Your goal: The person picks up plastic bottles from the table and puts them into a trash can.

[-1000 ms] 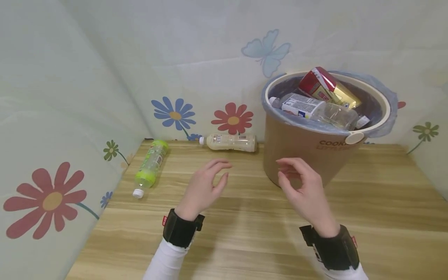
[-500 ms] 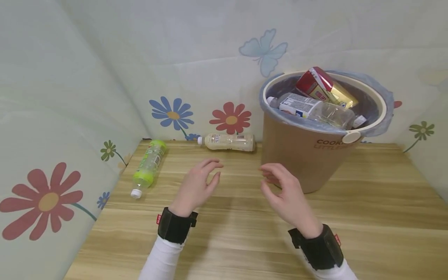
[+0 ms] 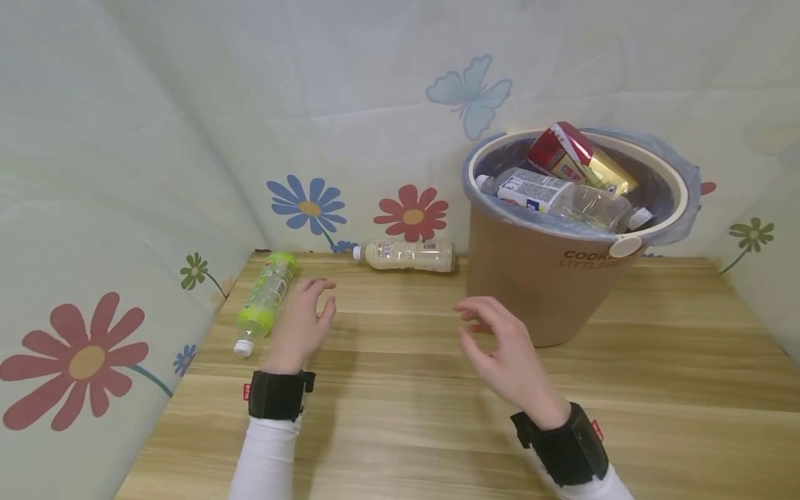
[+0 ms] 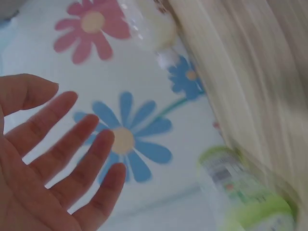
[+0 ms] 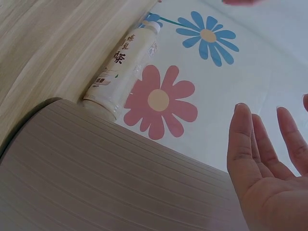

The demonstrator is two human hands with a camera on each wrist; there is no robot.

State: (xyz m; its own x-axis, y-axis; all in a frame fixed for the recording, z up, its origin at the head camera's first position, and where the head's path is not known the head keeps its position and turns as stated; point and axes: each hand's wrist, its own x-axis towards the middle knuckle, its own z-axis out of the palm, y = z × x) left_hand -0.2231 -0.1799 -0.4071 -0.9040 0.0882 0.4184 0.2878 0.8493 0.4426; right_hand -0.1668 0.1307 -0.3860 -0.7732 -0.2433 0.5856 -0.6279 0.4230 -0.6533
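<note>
My left hand [image 3: 302, 325] hovers over the left of the table, overlapping the edge of a clear bottle [image 3: 265, 295] with bright green bands and a white cap. Its fingers are relaxed and hold nothing; the left wrist view shows the spread fingers, with the green-banded bottle [image 4: 245, 192] at lower right. My right hand [image 3: 503, 351] is in front of the bin, loosely bent and holding nothing. Against the back wall lies a pale, cream-coloured bottle [image 3: 409, 255] on its side, its white cap to the left. In the right wrist view the cream bottle [image 5: 118, 72] shows dark lettering.
A tan bin [image 3: 537, 278] with a bluish liner stands at the back right. Inside it lie a clear bottle [image 3: 562, 198] with a white label and a red-and-gold can [image 3: 581, 160]. A flower-printed cloth [image 3: 369, 139] rises behind the wooden table [image 3: 400, 417].
My left hand has moved left to the green-banded bottle. The right hand has moved left, away from the bin's front. The view has shifted slightly; bottles and bin keep their places.
</note>
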